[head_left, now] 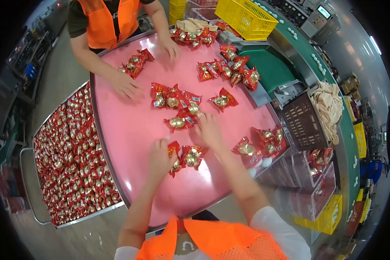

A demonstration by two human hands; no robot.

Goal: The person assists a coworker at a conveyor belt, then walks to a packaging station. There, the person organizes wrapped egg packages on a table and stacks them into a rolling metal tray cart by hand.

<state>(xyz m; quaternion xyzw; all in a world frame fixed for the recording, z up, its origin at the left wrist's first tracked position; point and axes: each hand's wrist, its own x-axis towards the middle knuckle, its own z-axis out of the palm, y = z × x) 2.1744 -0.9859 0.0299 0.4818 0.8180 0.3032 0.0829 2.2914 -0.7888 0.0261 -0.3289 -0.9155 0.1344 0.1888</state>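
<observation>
My left hand is over the pink tabletop, its fingers stretched forward against the left side of a red packet holding a gold egg. Another gold-egg packet lies just right of that one. My right hand reaches further forward, thumb and fingers at the right end of a red gold-egg packet. A cluster of similar packets lies just beyond, and a single packet rests to the right of it.
Across the table a co-worker's hands hover near more packets. A large tray of packets stands at the left. Right are a brown crate, a green chute, a yellow crate and white eggs at the edge.
</observation>
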